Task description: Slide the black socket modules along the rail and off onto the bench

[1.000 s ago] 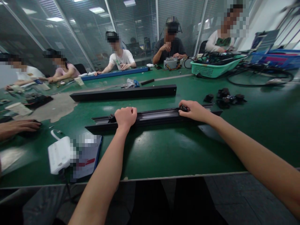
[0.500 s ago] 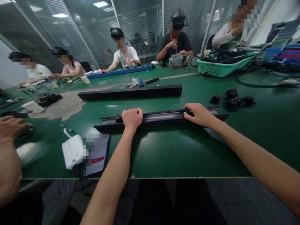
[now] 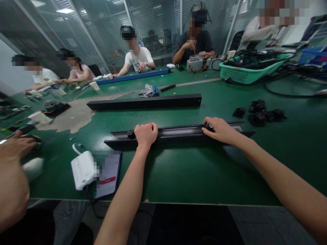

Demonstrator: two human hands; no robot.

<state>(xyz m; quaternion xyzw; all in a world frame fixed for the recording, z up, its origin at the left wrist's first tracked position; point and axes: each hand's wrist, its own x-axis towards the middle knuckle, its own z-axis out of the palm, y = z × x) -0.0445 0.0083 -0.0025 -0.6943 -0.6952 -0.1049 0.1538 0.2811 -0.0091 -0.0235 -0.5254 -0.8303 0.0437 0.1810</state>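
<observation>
A long black channel-shaped rail (image 3: pixel 178 132) lies across the green table in front of me, its hollow side facing up. My left hand (image 3: pixel 146 134) is closed over the rail left of its middle, fingers curled down out of sight. Just left of that hand, a small black part (image 3: pixel 130 133) sits in the channel. Toward the rail's right end, my right hand (image 3: pixel 220 130) grips another small black part (image 3: pixel 208 127) in the channel, thumb and fingers around it. Beyond lies a second long black bar (image 3: pixel 145 102).
Several loose black parts (image 3: pixel 265 114) lie at right. A green basket (image 3: pixel 245 73) of cables stands behind them. Near my left arm are a white power bank (image 3: pixel 83 170) and a phone (image 3: pixel 109 177). A co-worker's hand (image 3: pixel 17 146) is at far left; other people sit opposite.
The view has shifted slightly, so the table sits a little lower and to the right. Both my hands stay at about the same places on the rail. The neighbour's hand at left has moved slightly.
</observation>
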